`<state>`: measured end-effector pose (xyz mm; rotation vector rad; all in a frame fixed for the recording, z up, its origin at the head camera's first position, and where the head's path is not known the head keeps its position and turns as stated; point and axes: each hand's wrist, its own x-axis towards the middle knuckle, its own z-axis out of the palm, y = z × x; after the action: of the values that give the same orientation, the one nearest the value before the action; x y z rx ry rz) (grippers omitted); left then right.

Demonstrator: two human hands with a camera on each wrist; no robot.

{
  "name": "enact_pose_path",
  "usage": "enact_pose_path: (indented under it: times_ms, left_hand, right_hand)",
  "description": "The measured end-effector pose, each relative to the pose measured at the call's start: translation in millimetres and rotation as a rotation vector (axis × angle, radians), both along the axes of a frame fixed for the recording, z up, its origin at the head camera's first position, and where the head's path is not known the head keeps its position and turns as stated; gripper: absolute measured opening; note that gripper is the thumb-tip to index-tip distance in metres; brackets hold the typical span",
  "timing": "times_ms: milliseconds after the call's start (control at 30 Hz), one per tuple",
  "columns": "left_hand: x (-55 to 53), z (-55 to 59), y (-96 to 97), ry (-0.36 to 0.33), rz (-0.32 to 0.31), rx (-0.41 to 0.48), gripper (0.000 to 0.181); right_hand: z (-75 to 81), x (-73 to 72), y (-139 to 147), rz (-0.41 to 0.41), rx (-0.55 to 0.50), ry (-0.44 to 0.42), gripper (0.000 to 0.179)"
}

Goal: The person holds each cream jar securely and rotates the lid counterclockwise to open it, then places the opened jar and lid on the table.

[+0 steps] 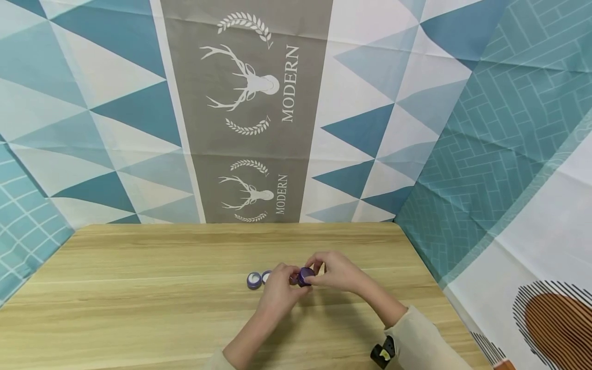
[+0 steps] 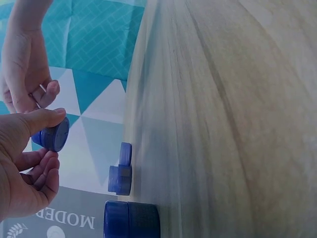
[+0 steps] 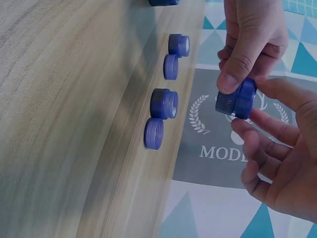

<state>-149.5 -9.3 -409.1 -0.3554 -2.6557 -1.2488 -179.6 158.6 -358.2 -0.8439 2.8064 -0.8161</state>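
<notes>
A small purple-blue jar (image 1: 305, 276) is held up above the wooden table between both hands. My left hand (image 1: 278, 290) grips the jar's body (image 3: 226, 102), its thumb flat against the side. From the other side, my right hand (image 1: 339, 272) pinches the lid (image 3: 245, 99) between thumb and fingers. The lid sits on the jar's end in the right wrist view. On the table in that view, an uncapped jar (image 3: 163, 103) stands beside a loose lid (image 3: 154, 134). Beyond them are a smaller uncapped jar (image 3: 178, 45) and its neighbouring lid (image 3: 171, 67).
Another purple-blue piece (image 3: 163, 2) is cut off at the top of the right wrist view. The wooden table (image 1: 139, 308) meets a patterned cloth backdrop (image 1: 250, 154) at its far edge. A black device (image 1: 383, 353) is strapped near the right sleeve.
</notes>
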Motion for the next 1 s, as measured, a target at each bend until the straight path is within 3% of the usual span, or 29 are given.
enact_pose_path:
  times_ms: [167, 433, 533, 667, 867, 1000]
  left_hand:
    - [-0.8, -0.8, 0.2, 0.018, 0.004, -0.009, 0.033]
    - [-1.8, 0.0, 0.7, 0.018, 0.003, 0.015, 0.030]
    - [-1.9, 0.0, 0.5, 0.025, -0.003, 0.010, 0.029]
    - [-1.4, 0.4, -0.2, 0.029, 0.000, -0.004, 0.027]
    - [-1.1, 1.3, -0.1, 0.012, -0.008, 0.003, 0.026]
    - [-1.0, 0.7, 0.8, 0.025, -0.010, 0.009, 0.028]
  right_hand:
    - [-0.1, -0.6, 1.2, 0.056, 0.000, -0.027, 0.033]
    - [-0.7, -0.8, -0.6, -0.014, -0.041, -0.029, 0.030]
    - [-0.5, -0.9, -1.1, 0.030, -0.020, -0.005, 0.027]
    - [-0.4, -0.4, -1.1, 0.079, -0.028, -0.034, 0.037]
    - [-0.2, 1.7, -2.3, -0.032, -0.058, -0.053, 0.041]
    - [0.9, 1.5, -2.5, -0.005, -0.012, 0.007, 0.029]
